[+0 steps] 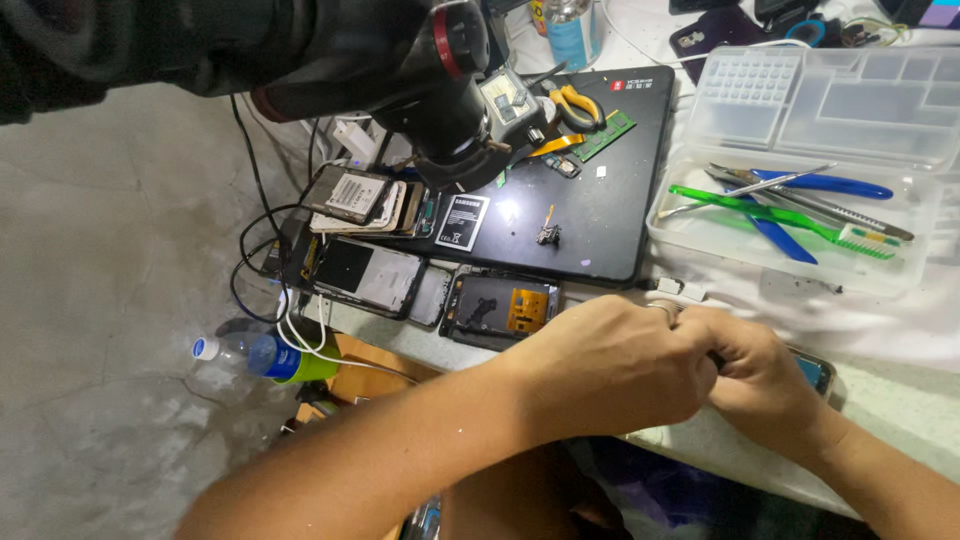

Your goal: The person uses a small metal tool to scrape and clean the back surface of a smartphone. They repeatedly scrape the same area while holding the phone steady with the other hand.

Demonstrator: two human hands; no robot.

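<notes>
Your left hand (610,365) and right hand (760,375) meet, fingers curled together over something hidden; the phone (815,370) lies just right. Grip gently, wrists resting on the table (900,405).

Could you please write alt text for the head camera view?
A person's left hand and right hand meet at a workbench edge, working together over a phone mostly hidden beneath them. Beyond lie opened phones, a black mat and a clear tool tray.
</notes>
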